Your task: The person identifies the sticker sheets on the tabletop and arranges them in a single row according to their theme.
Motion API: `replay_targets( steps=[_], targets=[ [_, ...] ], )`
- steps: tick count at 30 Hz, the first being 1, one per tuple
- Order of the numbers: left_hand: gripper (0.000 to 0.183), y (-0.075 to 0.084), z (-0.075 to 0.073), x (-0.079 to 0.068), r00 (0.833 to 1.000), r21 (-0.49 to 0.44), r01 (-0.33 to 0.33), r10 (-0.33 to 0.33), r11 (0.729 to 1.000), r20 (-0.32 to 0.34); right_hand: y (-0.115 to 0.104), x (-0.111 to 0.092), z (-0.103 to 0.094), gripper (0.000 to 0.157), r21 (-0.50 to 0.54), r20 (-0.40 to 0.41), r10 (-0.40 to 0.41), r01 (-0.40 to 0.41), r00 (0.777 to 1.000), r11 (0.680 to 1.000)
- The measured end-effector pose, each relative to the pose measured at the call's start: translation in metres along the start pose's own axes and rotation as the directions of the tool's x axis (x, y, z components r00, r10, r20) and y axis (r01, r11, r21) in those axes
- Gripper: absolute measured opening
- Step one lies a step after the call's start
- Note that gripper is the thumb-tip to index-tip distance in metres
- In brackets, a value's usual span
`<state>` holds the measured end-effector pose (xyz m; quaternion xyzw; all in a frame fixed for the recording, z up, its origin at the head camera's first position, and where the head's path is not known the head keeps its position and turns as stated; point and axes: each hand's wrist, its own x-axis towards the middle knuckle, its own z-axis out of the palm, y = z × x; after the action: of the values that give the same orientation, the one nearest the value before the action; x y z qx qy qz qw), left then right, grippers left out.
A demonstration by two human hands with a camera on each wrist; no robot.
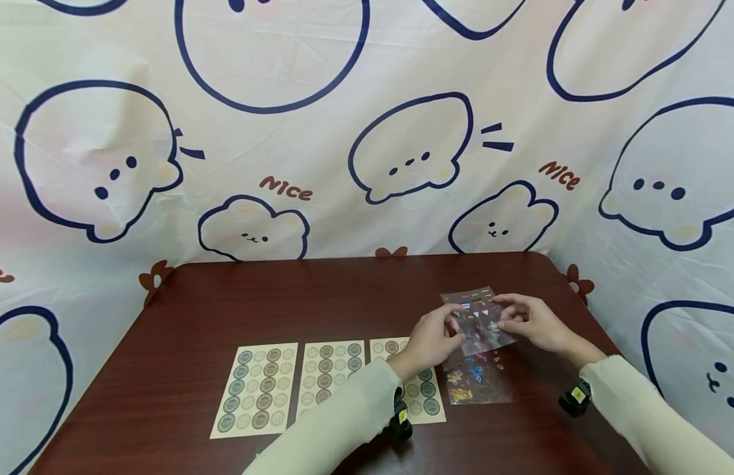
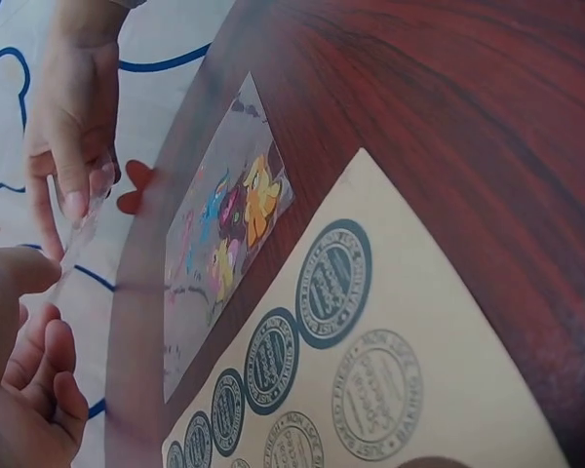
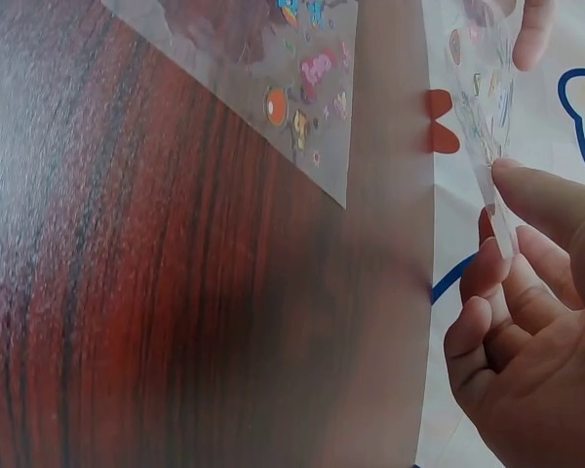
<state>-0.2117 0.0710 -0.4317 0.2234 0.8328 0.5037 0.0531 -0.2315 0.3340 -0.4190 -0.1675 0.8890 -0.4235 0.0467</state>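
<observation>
Both hands hold up a clear sticker sheet (image 1: pixel 478 323) with small printed shapes, above the right part of the table. My left hand (image 1: pixel 429 340) pinches its left edge. On its right edge, my right hand (image 1: pixel 534 323) grips it between thumb and fingers, as the right wrist view also shows. Below it, another clear sticker sheet (image 2: pixel 236 210) with colourful pony figures lies flat on the table. Left of that, partly behind the left forearm, are several cream sheets of round label stickers (image 1: pixel 254 389), laid side by side.
The dark red-brown wooden table (image 1: pixel 183 330) has its far edge against a white curtain (image 1: pixel 325 152) printed with blue-outlined cartoon animals. Black wrist cameras (image 1: pixel 575 398) are strapped on both wrists. The left sleeve (image 1: pixel 343 422) crosses over the label sheets.
</observation>
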Motion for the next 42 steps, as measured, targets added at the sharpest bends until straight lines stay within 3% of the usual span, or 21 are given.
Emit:
replay_targets(
  steps=[20,36,42],
  targets=[
    [0.047,0.004,0.016,0.002,1.0,0.07,0.019,-0.018,0.997,-0.016,0.012,-0.015,-0.008,0.05,-0.001,0.0,-0.071,0.071,0.997,0.997],
    [0.045,0.007,0.03,0.005,1.0,0.087,0.028,-0.028,0.996,-0.001,0.023,-0.022,-0.013,0.052,-0.035,0.018,0.011,-0.01,1.0,0.999],
    [0.044,0.008,0.036,0.005,1.0,0.08,0.029,-0.029,0.996,0.004,0.029,-0.027,-0.018,0.052,-0.025,0.029,0.003,-0.003,1.0,1.0]
  ],
)
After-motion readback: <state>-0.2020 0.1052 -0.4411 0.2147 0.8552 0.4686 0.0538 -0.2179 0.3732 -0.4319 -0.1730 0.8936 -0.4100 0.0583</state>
